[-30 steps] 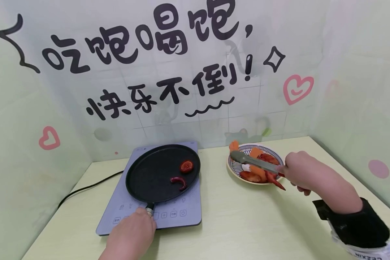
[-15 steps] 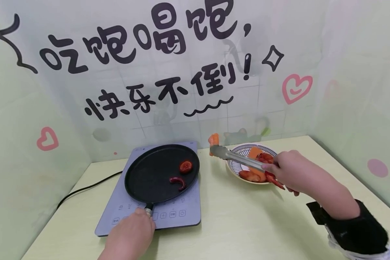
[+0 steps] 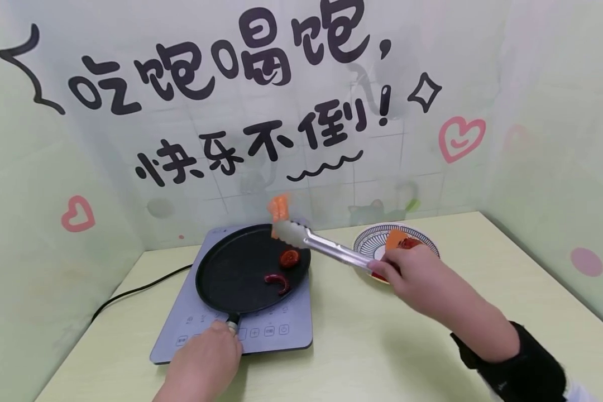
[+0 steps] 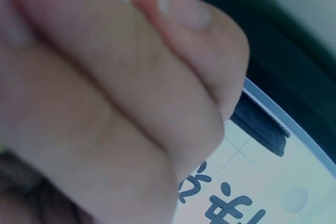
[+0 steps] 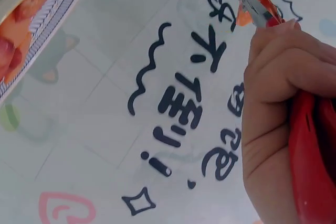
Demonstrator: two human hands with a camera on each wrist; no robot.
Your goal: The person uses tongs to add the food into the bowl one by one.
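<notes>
My left hand [image 3: 206, 357] grips the handle of a round black frying pan [image 3: 236, 273]; curled fingers [image 4: 136, 72] fill the left wrist view. In the pan lie a round red slice [image 3: 289, 258] and a dark red curved piece [image 3: 278, 283]. My right hand [image 3: 422, 282] holds metal tongs [image 3: 336, 251], whose red handles [image 5: 310, 156] show in the right wrist view. The tongs' tips pinch an orange piece of food [image 3: 280, 207], exact kind unclear, raised over the pan's far right edge. Partly behind that hand stands a patterned plate [image 3: 367, 243] with more orange and red food.
The pan sits on a flat grey-purple induction cooker [image 3: 291, 335] with touch buttons. Its black cord [image 3: 140, 287] runs left across the pale table [image 3: 352, 340]. Printed wall panels [image 3: 532, 139] enclose the back and both sides.
My right hand has carried the tongs and the orange piece leftward, up from the plate to over the pan. The left hand and pan have stayed in place.
</notes>
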